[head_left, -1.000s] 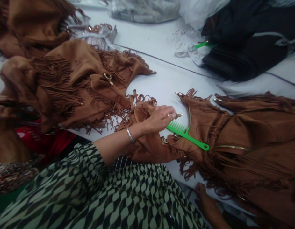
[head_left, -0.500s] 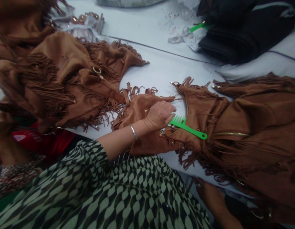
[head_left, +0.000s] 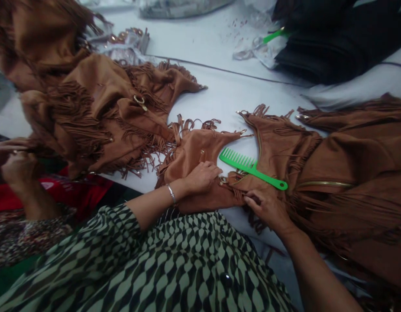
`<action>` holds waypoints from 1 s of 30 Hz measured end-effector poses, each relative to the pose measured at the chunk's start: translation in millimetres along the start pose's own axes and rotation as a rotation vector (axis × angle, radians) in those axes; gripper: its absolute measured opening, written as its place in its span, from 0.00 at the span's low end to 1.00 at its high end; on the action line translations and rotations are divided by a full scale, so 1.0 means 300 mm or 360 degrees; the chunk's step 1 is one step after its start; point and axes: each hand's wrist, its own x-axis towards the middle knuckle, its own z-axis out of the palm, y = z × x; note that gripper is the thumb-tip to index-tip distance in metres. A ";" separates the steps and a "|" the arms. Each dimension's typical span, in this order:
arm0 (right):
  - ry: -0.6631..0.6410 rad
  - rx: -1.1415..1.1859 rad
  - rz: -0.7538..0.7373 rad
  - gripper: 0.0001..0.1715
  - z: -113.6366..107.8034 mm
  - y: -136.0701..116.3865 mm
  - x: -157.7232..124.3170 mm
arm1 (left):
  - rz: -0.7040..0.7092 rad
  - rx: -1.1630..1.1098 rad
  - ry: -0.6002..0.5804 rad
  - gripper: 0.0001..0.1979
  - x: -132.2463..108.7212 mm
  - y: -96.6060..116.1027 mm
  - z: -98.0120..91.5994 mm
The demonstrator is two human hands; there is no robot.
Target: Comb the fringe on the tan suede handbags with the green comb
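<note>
A brown suede bag (head_left: 207,199) with fringe and small metal fittings lies in front of me on the table. My left hand (head_left: 203,175) is closed on its upper side, beside a metal ring at the strap end; the fingertips are partly hidden. At the bag's right edge, my right hand (head_left: 268,210) pinches the fringed edge between thumb and fingers. A green wide-toothed comb (head_left: 242,164) lies just beyond both hands, its teeth over the white surface and its handle across brown suede. Neither hand touches the comb.
More brown fringed bags (head_left: 99,99) are heaped at left, and others (head_left: 350,160) lie at right. Black folded material (head_left: 320,60) and a second green comb (head_left: 273,34) sit at the back. Another person's hands (head_left: 20,167) are at the far left.
My left hand has let go of the green comb and moved down and left onto the bag. My right hand has risen from below to the bag's right edge.
</note>
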 end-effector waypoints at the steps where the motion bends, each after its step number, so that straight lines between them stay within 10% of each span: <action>1: 0.0006 0.0017 -0.0040 0.12 -0.004 -0.006 -0.004 | 0.0001 0.0022 -0.0006 0.16 -0.001 -0.006 0.005; 6: 0.0290 -0.0307 -0.0177 0.16 -0.020 -0.100 0.037 | -0.0040 0.0055 0.0030 0.15 -0.003 -0.014 0.029; 13: -0.0131 -0.0679 -0.0170 0.13 0.017 -0.244 0.161 | -0.0062 0.0018 0.0082 0.15 -0.020 -0.025 0.030; 22: -0.0113 -0.0580 -0.0116 0.10 0.032 -0.121 0.212 | 0.0005 -0.0044 0.0152 0.12 -0.050 -0.052 0.044; 30: 0.0106 0.0288 0.0120 0.10 0.018 -0.026 0.262 | -0.0203 -0.0322 0.0170 0.09 -0.048 0.002 0.036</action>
